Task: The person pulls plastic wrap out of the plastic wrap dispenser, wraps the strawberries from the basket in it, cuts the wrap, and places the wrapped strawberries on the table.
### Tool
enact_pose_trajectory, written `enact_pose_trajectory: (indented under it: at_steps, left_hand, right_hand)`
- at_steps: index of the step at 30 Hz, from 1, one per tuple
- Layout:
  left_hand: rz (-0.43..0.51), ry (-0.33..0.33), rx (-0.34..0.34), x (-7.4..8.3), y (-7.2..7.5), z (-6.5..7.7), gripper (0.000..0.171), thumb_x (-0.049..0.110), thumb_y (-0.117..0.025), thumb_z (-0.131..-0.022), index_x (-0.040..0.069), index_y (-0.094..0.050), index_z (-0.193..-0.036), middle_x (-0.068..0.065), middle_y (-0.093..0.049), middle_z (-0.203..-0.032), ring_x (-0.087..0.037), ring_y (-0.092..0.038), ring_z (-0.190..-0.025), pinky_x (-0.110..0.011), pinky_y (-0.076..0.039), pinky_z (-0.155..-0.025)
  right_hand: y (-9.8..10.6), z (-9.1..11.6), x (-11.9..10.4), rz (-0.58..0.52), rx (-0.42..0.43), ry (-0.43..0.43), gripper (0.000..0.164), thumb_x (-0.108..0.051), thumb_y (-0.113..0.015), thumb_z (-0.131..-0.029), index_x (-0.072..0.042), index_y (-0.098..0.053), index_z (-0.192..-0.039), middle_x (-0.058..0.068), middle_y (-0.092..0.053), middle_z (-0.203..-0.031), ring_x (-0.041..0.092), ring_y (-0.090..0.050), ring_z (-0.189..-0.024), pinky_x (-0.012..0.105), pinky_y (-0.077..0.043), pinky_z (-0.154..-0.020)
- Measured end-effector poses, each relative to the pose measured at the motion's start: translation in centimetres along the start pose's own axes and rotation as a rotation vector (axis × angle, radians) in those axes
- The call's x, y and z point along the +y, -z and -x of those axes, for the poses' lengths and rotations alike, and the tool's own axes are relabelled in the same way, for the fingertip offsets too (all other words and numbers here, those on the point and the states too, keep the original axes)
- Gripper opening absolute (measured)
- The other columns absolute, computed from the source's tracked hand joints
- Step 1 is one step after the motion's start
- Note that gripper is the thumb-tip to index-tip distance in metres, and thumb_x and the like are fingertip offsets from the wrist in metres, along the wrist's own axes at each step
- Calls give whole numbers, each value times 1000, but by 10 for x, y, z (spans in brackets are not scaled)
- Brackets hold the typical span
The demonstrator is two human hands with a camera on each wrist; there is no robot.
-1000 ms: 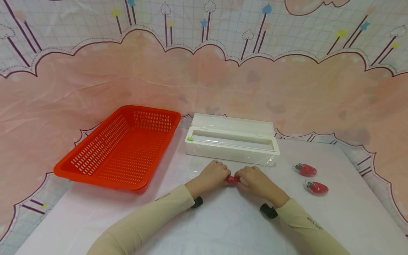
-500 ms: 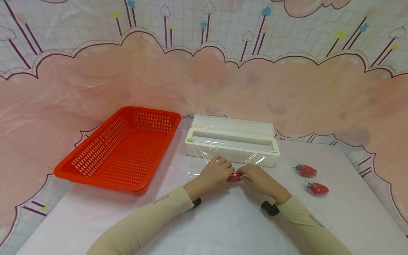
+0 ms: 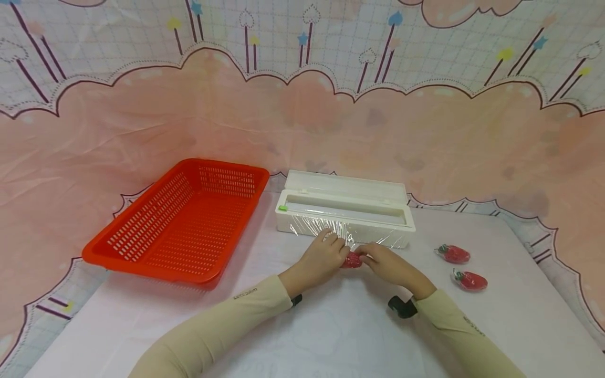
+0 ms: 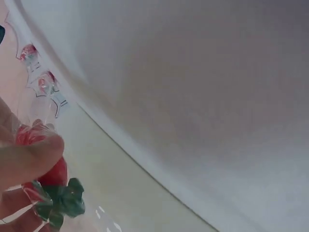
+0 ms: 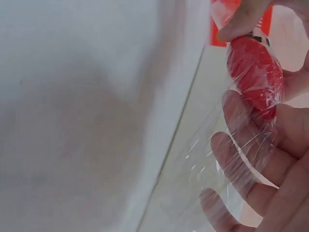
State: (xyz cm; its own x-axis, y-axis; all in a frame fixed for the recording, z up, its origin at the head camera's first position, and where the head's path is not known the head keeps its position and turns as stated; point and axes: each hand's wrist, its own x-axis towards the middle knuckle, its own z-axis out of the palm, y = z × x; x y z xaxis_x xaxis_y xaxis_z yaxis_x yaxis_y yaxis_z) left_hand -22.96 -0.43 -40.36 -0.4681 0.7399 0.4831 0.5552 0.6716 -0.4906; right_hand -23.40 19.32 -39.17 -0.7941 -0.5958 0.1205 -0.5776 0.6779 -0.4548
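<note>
A red strawberry [image 3: 351, 260] with green leaves, wrapped in clear cling film [image 5: 193, 159], is held between both hands in front of the white film dispenser [image 3: 345, 223]. My left hand [image 3: 321, 260] pinches it at the leafy end; the left wrist view shows the thumb across its red body and the green leaves [image 4: 60, 200] below. At its tip, my right hand [image 3: 385, 265] holds the strawberry with the film, which lies stretched over the fingers [image 5: 236, 164] in the right wrist view. Creased film runs from the dispenser's front to the hands.
The dispenser's lid [image 3: 345, 184] stands raised, with a green slider [image 3: 282, 208] at its left. A red plastic basket [image 3: 222, 252] sits at the left. Two film-wrapped strawberries, a rear one [image 3: 455, 254] and a front one [image 3: 471, 281], lie at the right on the white table.
The held strawberry and both hands have shifted slightly right. More creased film now shows stretched between the dispenser and the hands, and the left fingers have lifted toward the dispenser.
</note>
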Motion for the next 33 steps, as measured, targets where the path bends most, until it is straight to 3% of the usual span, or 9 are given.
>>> enact_pose_trajectory:
  at_steps: [5,9,13,15,24,33]
  left_hand:
    - [161,81,-142,-2,2,-1,30,31,-71,-76,17,-67,-103,3,-67,-97,-15,-59,-97,-34,-41,-98]
    - [254,144,-234,-4,1,-1,37,34,-71,-76,16,-65,-108,2,-66,-103,-16,-58,-103,-35,-39,-100]
    - [266,156,-237,-4,-1,0,40,36,-71,-77,17,-64,-110,3,-66,-105,-16,-57,-105,-35,-39,-100]
    - [269,157,-228,-4,-1,1,40,36,-72,-76,17,-64,-111,3,-65,-105,-16,-57,-105,-35,-39,-100]
    - [262,163,-198,-2,-2,2,40,37,-72,-77,15,-63,-110,2,-65,-104,-16,-57,-102,-34,-38,-98]
    - [246,172,-207,-8,-5,3,47,39,-74,-76,17,-57,-113,0,-63,-112,-18,-55,-108,-36,-37,-101]
  right_hand:
    - [1,3,-5,128,102,-12,22,-11,-56,-92,-2,-64,-110,13,-66,-107,31,-59,-104,52,-46,-90]
    - [-2,4,-8,296,212,48,37,-26,-69,-83,-7,-63,-115,12,-62,-114,31,-55,-111,54,-42,-94]
    - [-5,1,-10,399,278,173,48,-31,-80,-70,-9,-64,-110,8,-65,-107,27,-57,-106,49,-43,-92]
    - [-6,-1,-11,429,283,191,48,-30,-82,-68,-9,-66,-107,6,-67,-103,26,-57,-102,46,-43,-89]
    - [-7,-4,-11,409,201,75,39,-25,-80,-72,-7,-68,-104,4,-70,-96,24,-59,-95,43,-43,-86]
    - [-9,-5,-5,332,184,24,33,-22,-76,-75,-6,-65,-101,4,-67,-90,23,-59,-93,43,-42,-84]
